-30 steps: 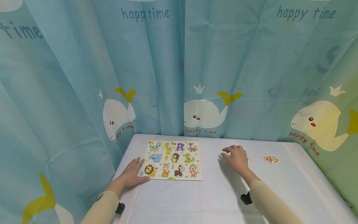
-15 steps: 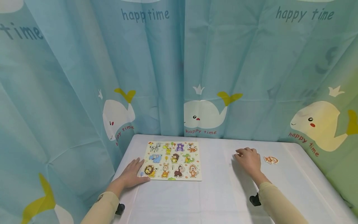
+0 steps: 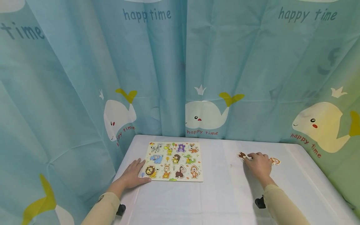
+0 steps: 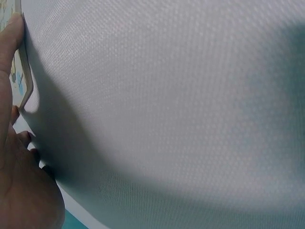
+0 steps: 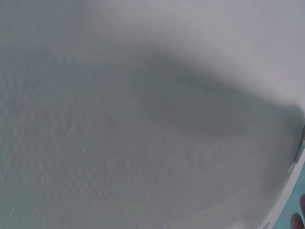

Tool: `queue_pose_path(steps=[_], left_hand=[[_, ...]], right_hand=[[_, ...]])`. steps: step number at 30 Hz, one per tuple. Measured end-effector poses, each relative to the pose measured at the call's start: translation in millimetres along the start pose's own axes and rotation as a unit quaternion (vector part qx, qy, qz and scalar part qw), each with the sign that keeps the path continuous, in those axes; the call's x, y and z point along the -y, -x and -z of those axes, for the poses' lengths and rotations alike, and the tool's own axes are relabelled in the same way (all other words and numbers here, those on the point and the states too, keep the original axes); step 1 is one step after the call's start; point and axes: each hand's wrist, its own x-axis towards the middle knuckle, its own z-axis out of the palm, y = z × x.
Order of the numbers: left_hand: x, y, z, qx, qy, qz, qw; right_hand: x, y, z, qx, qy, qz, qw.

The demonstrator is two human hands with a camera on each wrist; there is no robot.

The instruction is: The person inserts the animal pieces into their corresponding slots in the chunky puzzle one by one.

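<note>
A pale animal puzzle board (image 3: pixel 185 180) lies at the left of the table in the head view. My left hand (image 3: pixel 132 174) rests at its front left corner, fingers fairly straight along the left side. The left wrist view shows that thumb (image 4: pixel 13 38) on the board's edge. Over to the right, my right hand (image 3: pixel 259 166) pinches the right end of a brown animal puzzle piece (image 3: pixel 241 155) between thumb and forefinger. Behind that hand, an orange monkey puzzle piece (image 3: pixel 275 161) lies partly covered. The right wrist view catches only fingertips (image 5: pixel 296 221) at its edge.
The white-covered table (image 3: pixel 180 203) carries the board at left and the loose pieces at right. A blue curtain (image 3: pixel 160 75) with whale prints hangs right behind the table's back edge.
My right hand has moved rightward across the table, uncovering the brown piece and coming over part of the monkey piece. My left hand and the board have stayed put.
</note>
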Motion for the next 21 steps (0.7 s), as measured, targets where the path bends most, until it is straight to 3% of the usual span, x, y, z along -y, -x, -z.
queue_pose_path(steps=[21], left_hand=[[1.0,-2.3,-2.1,0.002,-0.003,0.009,1.0000]], right_hand=[[10,-6,-8,0.018,-0.009,-0.056,0.998]])
